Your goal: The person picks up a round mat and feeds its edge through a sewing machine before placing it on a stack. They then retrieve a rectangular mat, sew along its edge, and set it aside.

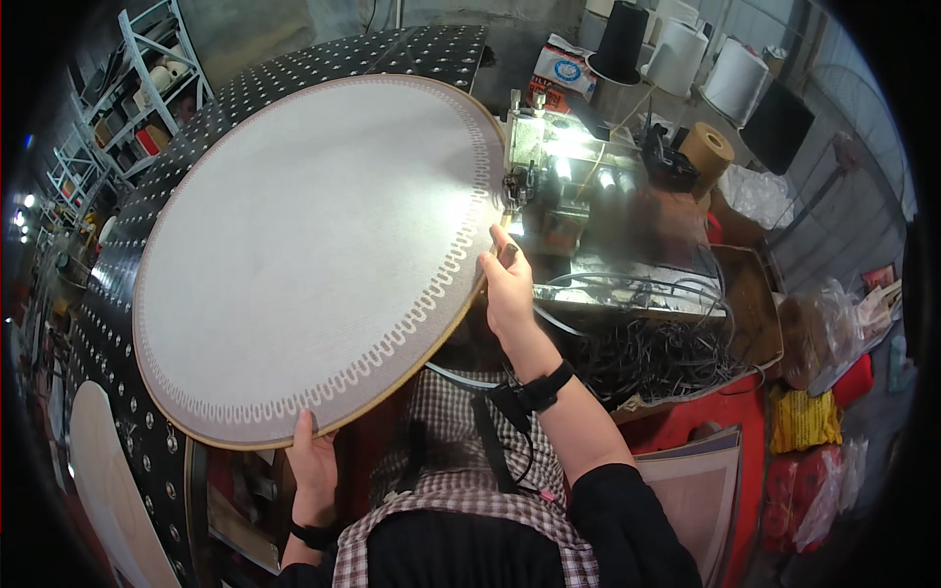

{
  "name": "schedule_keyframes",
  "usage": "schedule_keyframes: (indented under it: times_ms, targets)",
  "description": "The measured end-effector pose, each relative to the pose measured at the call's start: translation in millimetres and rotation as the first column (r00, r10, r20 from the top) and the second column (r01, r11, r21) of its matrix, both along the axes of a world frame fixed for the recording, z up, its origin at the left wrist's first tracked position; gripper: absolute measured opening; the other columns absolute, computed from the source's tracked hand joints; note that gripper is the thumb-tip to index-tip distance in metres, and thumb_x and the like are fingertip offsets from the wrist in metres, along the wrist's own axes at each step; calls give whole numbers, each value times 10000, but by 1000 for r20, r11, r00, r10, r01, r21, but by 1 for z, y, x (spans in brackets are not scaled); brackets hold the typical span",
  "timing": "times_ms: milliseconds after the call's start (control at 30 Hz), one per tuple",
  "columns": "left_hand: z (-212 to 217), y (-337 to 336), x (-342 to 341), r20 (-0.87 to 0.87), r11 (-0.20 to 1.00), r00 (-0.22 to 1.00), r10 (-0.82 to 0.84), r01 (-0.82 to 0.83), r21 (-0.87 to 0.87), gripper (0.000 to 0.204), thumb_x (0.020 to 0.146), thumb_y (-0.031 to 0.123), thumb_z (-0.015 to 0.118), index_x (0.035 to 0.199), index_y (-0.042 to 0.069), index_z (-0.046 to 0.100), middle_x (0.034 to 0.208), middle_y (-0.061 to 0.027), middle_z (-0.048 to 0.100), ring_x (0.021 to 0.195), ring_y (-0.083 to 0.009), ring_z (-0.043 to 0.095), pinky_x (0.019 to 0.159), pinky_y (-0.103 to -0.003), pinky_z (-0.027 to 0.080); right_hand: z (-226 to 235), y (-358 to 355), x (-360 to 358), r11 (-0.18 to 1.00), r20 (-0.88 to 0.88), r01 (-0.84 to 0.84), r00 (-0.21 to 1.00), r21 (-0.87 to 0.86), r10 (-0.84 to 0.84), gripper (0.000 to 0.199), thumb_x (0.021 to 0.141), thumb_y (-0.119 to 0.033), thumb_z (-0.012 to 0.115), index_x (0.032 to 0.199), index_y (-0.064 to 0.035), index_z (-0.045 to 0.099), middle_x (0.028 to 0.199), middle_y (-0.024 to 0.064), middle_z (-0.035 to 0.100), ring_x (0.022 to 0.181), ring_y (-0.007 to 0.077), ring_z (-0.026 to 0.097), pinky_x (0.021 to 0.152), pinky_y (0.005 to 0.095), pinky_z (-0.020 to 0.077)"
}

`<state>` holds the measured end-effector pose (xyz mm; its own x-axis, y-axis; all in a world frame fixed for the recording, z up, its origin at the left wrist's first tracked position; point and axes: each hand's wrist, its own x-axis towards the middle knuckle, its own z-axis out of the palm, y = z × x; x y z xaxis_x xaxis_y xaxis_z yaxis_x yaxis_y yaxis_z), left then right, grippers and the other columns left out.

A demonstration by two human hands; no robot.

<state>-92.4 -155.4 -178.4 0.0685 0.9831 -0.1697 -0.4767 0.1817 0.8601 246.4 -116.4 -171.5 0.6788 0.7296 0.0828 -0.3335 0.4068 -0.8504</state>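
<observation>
A large oval grey mat [304,235] with a looped border pattern and a yellowish rim fills the left and middle of the head view. My left hand [313,468] grips its near edge, thumb on top and the other fingers underneath, mostly hidden. At the mat's right edge my right hand [509,284] is closed on the rim, just below the sewing machine's needle area. Something small and dark shows between its fingers, too small to name. The lit sewing machine [526,147] meets the mat's right edge; the mat hides part of it.
Under the mat stretches a black table with studs [431,54]. Black and white thread cones [676,49] and a brown tape roll [707,147] stand behind the machine. A box of tangled dark strips [657,358] sits at right. A pale board [108,470] leans at lower left.
</observation>
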Motion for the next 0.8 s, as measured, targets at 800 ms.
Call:
schedule_keyframes:
  times_ms: [800]
  targets:
    - [79,129,-34,-515,526,122,848,-85,846,616,915,99,621,1444,-37,337,1407,-193,456,1330,-272,419,1124,-387,295,5,2,3,977,407,70,913,-203,19,264,955,-58,527,1211,2,500,964,56,605,758,70,547,644,216,460]
